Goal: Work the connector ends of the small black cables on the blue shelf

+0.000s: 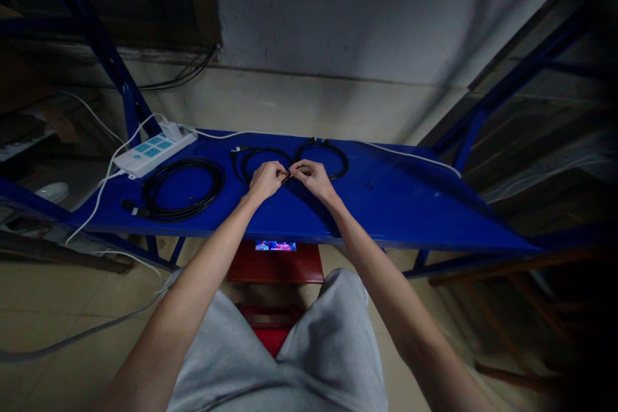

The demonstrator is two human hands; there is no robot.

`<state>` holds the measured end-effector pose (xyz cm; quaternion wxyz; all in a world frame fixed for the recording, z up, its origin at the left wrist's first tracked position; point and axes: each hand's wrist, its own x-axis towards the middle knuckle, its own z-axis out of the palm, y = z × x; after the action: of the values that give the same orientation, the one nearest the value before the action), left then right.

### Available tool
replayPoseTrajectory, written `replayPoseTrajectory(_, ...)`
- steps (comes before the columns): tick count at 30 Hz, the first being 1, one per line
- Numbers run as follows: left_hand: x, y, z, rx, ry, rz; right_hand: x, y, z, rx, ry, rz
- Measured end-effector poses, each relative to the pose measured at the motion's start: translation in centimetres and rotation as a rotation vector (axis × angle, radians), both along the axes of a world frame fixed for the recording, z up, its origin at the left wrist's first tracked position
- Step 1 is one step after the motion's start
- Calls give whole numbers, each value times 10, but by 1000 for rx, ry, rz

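On the blue shelf, my left hand (268, 179) and my right hand (311, 176) meet over a black cable (346, 161). The fingertips of both are pinched together, nearly touching, at a small dark piece between them that is too small to make out, likely part of the cable. Loops of the cable spread out to either side of the hands, with a connector end (236, 150) at the left and dark ends by the shelf's back edge. Left of my hands lies a second black cable (219, 180), coiled in a ring, its plug end (140, 212) near the front.
A white power strip (140, 158) with blue sockets sits at the shelf's left end, a plug in it. A white cord (284, 134) runs along the back edge. Below the front edge, a lit screen (275, 246) rests on a red-brown stool (275, 270).
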<state>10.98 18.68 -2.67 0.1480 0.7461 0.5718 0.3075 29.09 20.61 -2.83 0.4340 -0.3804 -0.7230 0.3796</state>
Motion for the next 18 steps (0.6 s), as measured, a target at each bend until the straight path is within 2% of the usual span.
replayPoseTrajectory(10, 3, -10, 7, 46, 49, 27, -2, 0, -3, 87, -64, 26)
replayPoseTrajectory(14, 3, -10, 6, 63, 58, 38, 0, 2, -6, 61, -71, 49)
replayPoseTrajectory(18, 4, -10, 7, 78, 20, 32, 3, 6, -10, 57, -62, -4)
